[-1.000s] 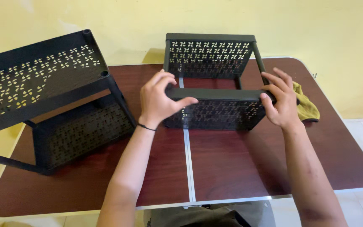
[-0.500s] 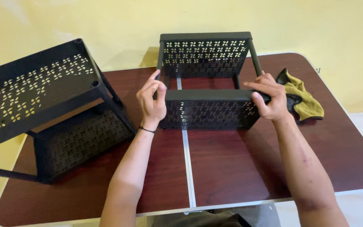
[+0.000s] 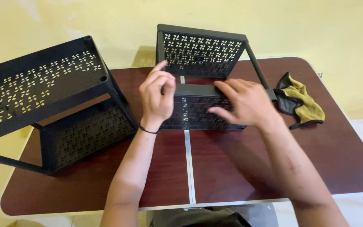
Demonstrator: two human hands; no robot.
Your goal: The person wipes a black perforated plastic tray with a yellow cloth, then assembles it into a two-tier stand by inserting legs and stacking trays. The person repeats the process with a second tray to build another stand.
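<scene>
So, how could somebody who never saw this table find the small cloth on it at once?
Start at the dark red-brown table and go to its far right corner, beyond the right hand. There, beside the leg of the middle black rack, lies the crumpled cloth. It is the only soft thing here, yellow and black, while its neighbours are rigid perforated metal.

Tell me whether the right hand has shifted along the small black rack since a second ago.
Yes. The right hand has slid from the rack's right end, near the yellow cloth, toward the middle of the small black rack.
</scene>
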